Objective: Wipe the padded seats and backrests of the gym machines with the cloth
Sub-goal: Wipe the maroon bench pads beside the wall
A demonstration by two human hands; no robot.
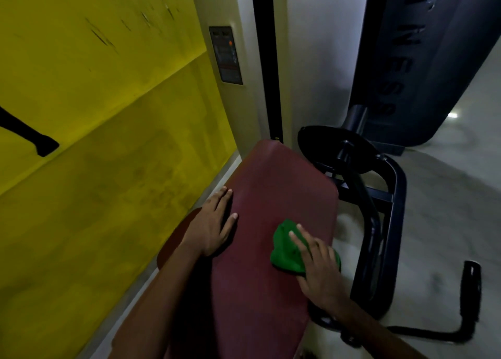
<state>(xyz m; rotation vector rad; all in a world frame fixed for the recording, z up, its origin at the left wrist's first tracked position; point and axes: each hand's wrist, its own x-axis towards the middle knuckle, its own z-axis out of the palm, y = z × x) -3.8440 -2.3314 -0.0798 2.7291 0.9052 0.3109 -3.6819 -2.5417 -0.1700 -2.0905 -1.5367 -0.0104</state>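
Note:
A long maroon padded backrest point(273, 196) runs from the bottom of the view up toward the wall. My left hand point(212, 224) rests flat on its left edge with the fingers straight. My right hand point(318, 263) presses a crumpled green cloth point(284, 250) onto the pad's right side, fingers spread over the cloth. A second maroon pad point(173, 239) shows partly under my left forearm.
A yellow wall point(108, 141) stands close on the left. The machine's black frame point(387, 223) and a black handle point(470, 291) lie to the right on the pale floor. A large dark shroud point(423, 60) and a wall placard point(226, 54) are behind.

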